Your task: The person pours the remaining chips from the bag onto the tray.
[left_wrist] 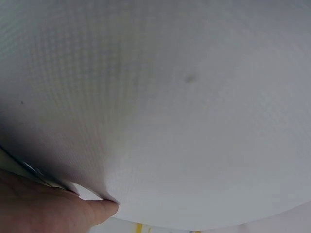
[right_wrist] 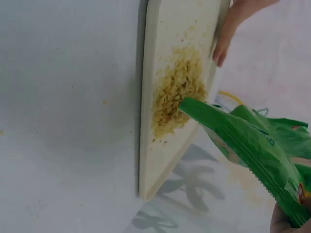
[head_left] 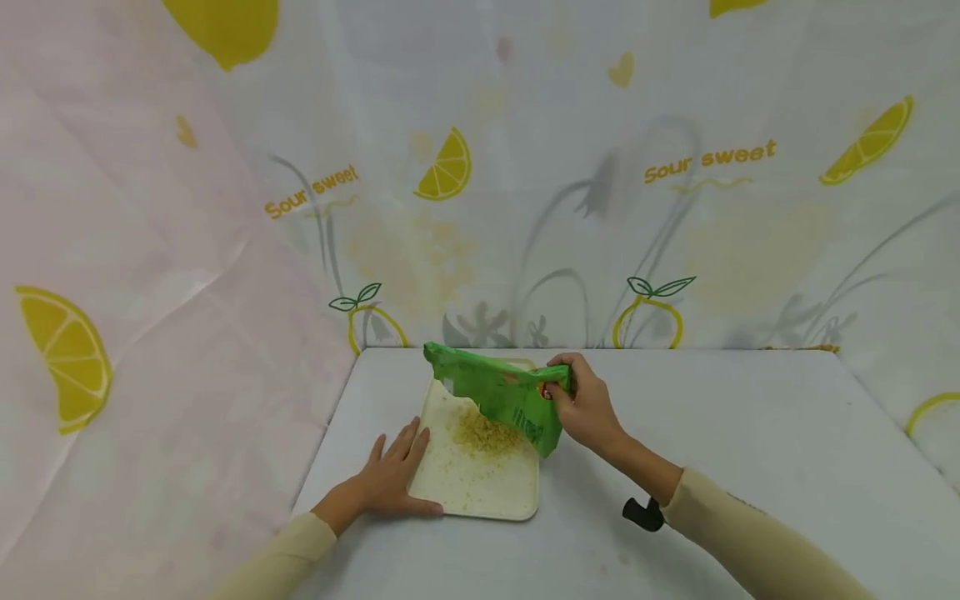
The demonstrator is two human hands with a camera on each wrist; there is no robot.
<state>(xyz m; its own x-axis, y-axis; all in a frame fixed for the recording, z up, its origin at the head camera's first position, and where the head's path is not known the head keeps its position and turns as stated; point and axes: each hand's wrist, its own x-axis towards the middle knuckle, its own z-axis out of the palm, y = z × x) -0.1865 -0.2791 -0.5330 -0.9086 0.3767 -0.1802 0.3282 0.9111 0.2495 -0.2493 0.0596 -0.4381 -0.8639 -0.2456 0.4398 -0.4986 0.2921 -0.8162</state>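
Note:
A green plastic food bag [head_left: 517, 404], torn along one edge, hangs tilted over a cream rectangular tray [head_left: 480, 492]. My right hand [head_left: 588, 404] pinches the bag by its right end, thumb in front. On the tray lies a loose heap of yellowish-brown crumbs [right_wrist: 180, 90], with smaller bits scattered around it. Fingers spread, my left hand [head_left: 393, 475] rests against the tray's left edge, its thumb along the near left corner. In the left wrist view, only part of the left hand [left_wrist: 48, 206] shows, low at the left. The inside of the bag is hidden.
The tray stands on a white table [head_left: 735, 442]. Behind it hangs a white cloth [head_left: 525, 208] printed with lemons, and a pinkish cloth [head_left: 150, 350] closes the left side. A black object [head_left: 643, 514] shows by the right sleeve. Tiny specks dot the tabletop.

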